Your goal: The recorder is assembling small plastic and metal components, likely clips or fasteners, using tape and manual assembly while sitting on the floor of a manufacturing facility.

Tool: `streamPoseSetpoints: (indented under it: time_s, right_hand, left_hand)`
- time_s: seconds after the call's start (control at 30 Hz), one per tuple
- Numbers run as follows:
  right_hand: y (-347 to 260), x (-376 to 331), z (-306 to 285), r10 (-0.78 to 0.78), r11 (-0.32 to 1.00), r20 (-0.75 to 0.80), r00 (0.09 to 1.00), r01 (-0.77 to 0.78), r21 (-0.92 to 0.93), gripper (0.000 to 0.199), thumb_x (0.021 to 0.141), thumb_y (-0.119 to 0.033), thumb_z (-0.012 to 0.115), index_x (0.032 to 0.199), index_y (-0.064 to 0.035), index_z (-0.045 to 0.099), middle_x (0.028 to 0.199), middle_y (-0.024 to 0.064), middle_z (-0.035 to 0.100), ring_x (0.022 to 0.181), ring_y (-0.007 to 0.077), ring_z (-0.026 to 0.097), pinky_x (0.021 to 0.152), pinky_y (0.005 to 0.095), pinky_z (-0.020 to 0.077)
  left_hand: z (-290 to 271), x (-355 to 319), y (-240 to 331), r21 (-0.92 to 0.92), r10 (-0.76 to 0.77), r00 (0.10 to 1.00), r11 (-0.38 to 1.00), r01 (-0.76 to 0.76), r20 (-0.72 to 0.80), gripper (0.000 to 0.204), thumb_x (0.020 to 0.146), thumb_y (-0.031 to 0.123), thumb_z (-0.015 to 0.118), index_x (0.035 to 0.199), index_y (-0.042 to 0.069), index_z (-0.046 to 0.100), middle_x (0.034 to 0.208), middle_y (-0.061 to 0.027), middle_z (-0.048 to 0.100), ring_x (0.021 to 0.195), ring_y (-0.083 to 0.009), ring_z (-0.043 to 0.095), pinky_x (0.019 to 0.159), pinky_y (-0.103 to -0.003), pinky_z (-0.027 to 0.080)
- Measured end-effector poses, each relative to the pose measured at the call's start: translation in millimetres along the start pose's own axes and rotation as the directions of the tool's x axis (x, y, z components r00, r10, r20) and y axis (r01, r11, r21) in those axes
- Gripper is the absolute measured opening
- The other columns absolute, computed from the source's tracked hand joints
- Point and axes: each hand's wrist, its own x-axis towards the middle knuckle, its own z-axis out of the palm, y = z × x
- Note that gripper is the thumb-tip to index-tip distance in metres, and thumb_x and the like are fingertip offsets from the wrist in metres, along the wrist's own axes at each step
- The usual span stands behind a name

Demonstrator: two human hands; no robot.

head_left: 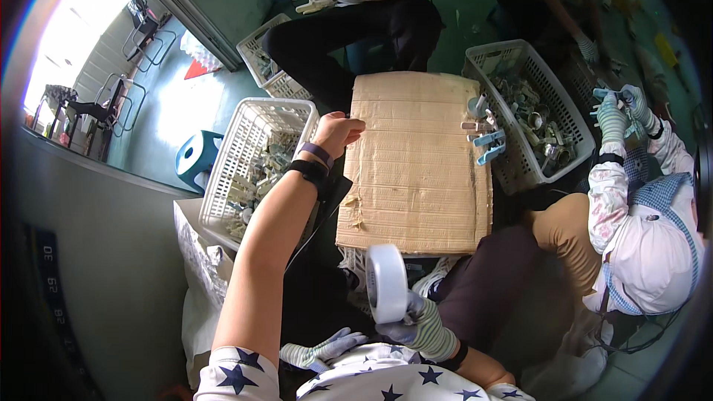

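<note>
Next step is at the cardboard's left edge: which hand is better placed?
Left, I'd say: the bare left hand is already at that edge of the cardboard, while the gloved right hand is occupied with the tape roll, farther from it.

The left hand [339, 134] extends forward, fingers [356, 126] curled; right hand [428, 330] grips low.

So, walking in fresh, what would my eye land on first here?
Probably the big tan cardboard sheet at centre, with the person's bare left hand at its left edge. Below, the striped-gloved right hand holds a whitish roll of tape. Pale plastic baskets flank the sheet.
</note>
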Motion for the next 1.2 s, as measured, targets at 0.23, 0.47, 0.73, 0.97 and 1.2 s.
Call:
streamPoseSetpoints:
  time_s: [0.23,0.47,0.73,0.97,1.2]
  right_hand:
    - [-4.8,9.5,-7.9,0.031,0.996,-0.139,0.99,-0.043,-0.082,0.033,0.074,0.006,0.068,0.105,-0.0055,0.06,0.091,-0.0033,0.059,0.067,0.0012,0.044,0.063,0.0154,0.0404]
    - [-0.4,19.1,-10.2,0.207,0.964,-0.204,0.957,-0.163,0.212,0.035,0.075,0.004,0.069,0.106,-0.0066,0.061,0.093,-0.0026,0.061,0.08,0.0042,0.054,0.071,0.0191,0.0466]
    - [-1.6,23.0,-7.5,0.183,0.982,-0.207,0.961,-0.167,0.09,0.034,0.076,0.001,0.07,0.107,-0.0071,0.061,0.095,-0.0016,0.062,0.085,0.0062,0.056,0.077,0.0212,0.0474]
    - [4.5,19.2,1.1,0.213,0.966,-0.205,0.955,-0.173,0.194,0.032,0.078,0.004,0.067,0.107,-0.0067,0.06,0.097,0.0004,0.061,0.081,0.0069,0.056,0.072,0.0193,0.0469]
    - [8.8,36.8,2.5,0.283,0.892,-0.16,0.946,-0.198,0.406,0.027,0.087,-0.003,0.054,0.113,0.0055,0.052,0.093,0.0096,0.056,0.06,0.0114,0.048,0.049,0.0176,0.0416]
  left_hand:
    - [8.4,15.8,11.3,-0.119,-0.029,0.996,0.992,0.04,0.089,0.062,0.075,0.002,0.07,0.124,-0.002,0.032,0.094,-0.0137,0.059,0.085,-0.023,0.064,0.079,-0.037,0.052]
    - [6.9,25.1,9.7,-0.056,-0.057,0.995,0.997,0.061,0.082,0.086,0.072,0.007,0.074,0.136,-0.002,0.018,0.106,-0.0141,0.053,0.096,-0.0242,0.057,0.088,-0.043,0.046]
    - [2.5,25.1,5.4,0.009,-0.138,0.99,0.99,0.138,-0.001,0.094,0.071,0.012,0.076,0.141,0.002,0.014,0.119,-0.0098,0.045,0.111,-0.0192,0.045,0.094,-0.045,0.035]
    - [-5.1,14.0,7.7,0.051,-0.151,0.984,0.988,0.147,0.095,0.09,0.073,0.022,0.077,0.14,0.004,0.021,0.12,-0.0061,0.046,0.112,-0.019,0.045,0.092,-0.044,0.036]
    - [-28.8,-43.1,-25.9,-0.094,0.394,0.87,0.919,-0.384,0.297,0.075,0.079,0.028,0.073,0.139,0.013,0.031,0.122,-0.0071,0.047,0.107,-0.0158,0.05,0.087,-0.031,0.042]
